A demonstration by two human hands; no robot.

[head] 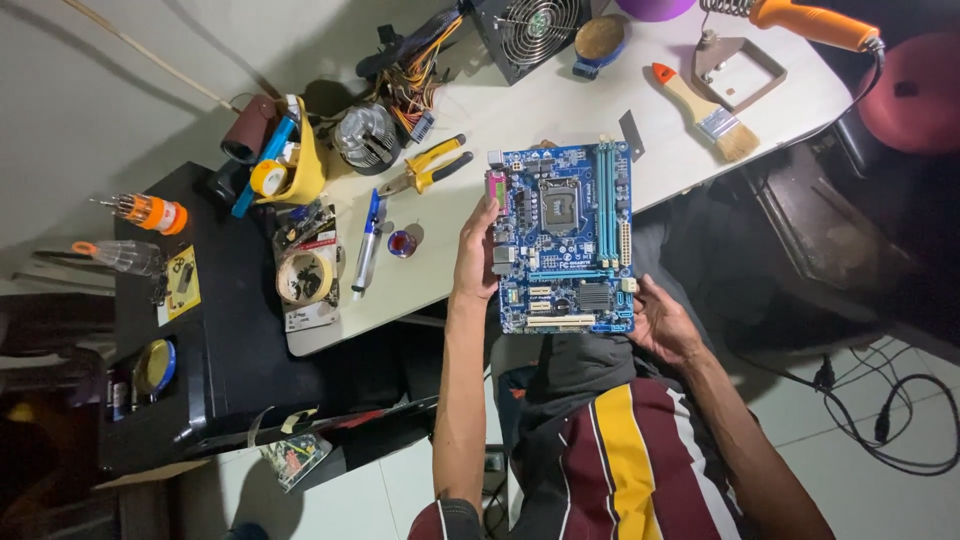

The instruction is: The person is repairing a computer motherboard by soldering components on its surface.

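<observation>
Head view shows the left hand and right hand, fingers clamped on opposite edges, holding a blue circuit board over the white table.

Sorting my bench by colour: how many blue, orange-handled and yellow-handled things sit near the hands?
Blue: 2, motherboard, pen
Orange-handled: 2, paintbrush, soldering iron
Yellow-handled: 1, pliers
Total: 5
</observation>
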